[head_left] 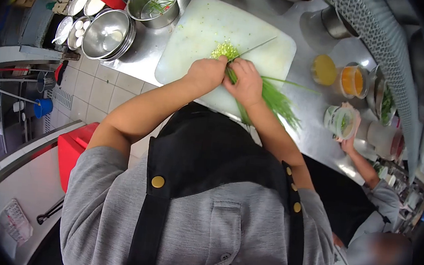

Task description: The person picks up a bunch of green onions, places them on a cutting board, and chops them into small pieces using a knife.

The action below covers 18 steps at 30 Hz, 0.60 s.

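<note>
A white cutting board [190, 34] lies on the steel counter. My left hand [204, 75] is closed around the handle of a knife, mostly hidden in the fist; its narrow blade [260, 45] points to the upper right across the board. My right hand [245, 82] grips a bunch of green onions [277, 102] close to the blade, its fingers curled over the stalks. The long green ends trail to the lower right, past the board's edge. Against the blade's far side sits a small heap of chopped green onion [224, 50], with stray bits scattered over the board.
Stacked steel bowls [107, 35] and a steel pot [153, 3] with green scraps stand at the left. On the right are a yellow-filled tub [324, 69] and an orange-filled container [352, 80]. A co-worker's hand [351, 125] holds a clear tub [339, 119] nearby.
</note>
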Available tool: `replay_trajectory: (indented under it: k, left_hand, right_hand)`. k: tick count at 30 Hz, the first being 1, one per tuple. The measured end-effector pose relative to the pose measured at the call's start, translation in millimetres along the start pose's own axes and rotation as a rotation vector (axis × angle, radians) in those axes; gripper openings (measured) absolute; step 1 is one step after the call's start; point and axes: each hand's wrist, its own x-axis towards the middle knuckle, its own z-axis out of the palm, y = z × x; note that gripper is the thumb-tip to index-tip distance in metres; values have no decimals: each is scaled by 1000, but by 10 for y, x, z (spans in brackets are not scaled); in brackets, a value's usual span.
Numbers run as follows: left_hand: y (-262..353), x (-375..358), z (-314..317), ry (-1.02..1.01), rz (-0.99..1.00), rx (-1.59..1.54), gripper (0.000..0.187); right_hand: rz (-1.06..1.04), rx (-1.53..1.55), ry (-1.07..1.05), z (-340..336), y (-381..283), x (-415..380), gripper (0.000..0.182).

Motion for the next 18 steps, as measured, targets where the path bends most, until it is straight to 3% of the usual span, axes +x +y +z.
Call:
replay_trajectory:
  k: [2, 8, 11, 18]
  left_hand:
    - [-43, 25, 57, 54, 13, -18, 17]
    - [-180, -24, 21, 126, -9, -12, 18]
    - [-344, 44, -84, 111, -96, -17, 18]
    - [-174, 42, -136, 45, -77, -20, 20]
  right_hand:
    - [-17, -43, -103, -97, -13, -25, 42]
    - [-88, -47, -78, -41, 54, -105, 39]
    - [-87, -14, -47, 19, 45, -60, 38]
    - [-60, 27, 0, 99, 100, -11, 36]
